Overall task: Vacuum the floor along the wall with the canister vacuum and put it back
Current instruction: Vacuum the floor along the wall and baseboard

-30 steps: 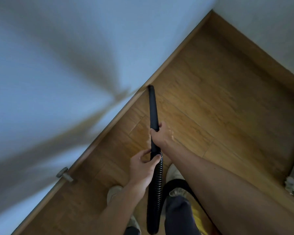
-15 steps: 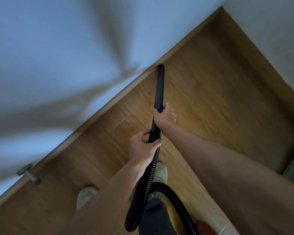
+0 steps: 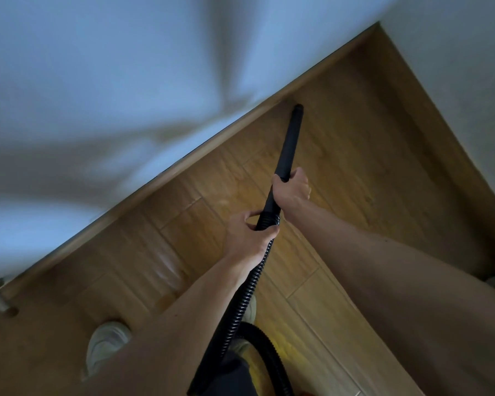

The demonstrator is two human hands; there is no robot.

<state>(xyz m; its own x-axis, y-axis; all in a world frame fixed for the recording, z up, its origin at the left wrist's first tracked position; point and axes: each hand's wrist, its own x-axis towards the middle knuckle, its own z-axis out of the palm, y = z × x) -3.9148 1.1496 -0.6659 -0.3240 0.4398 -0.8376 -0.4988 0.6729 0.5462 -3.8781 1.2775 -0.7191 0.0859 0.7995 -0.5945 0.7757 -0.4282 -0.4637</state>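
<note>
I held the tube [image 3: 289, 142] with both hands. My right hand [image 3: 292, 188] was wrapped tight around it, farther up. My left hand [image 3: 247, 234] was closed around the ridged hose [image 3: 240, 304], right where it joined the tube. The tip of the tube sat on the floor [image 3: 369, 172], just beside the strip [image 3: 212, 140] at the foot of the wall [image 3: 97, 81]. The corner was farther off, to the right. To do this well, I thought I should keep the tip low and close to the strip. I should slide it slowly toward the corner and not lift it. The hose looped back near my shoes [image 3: 106, 345], so I had to mind my feet. The vacuum itself was mostly hidden under me.
</note>
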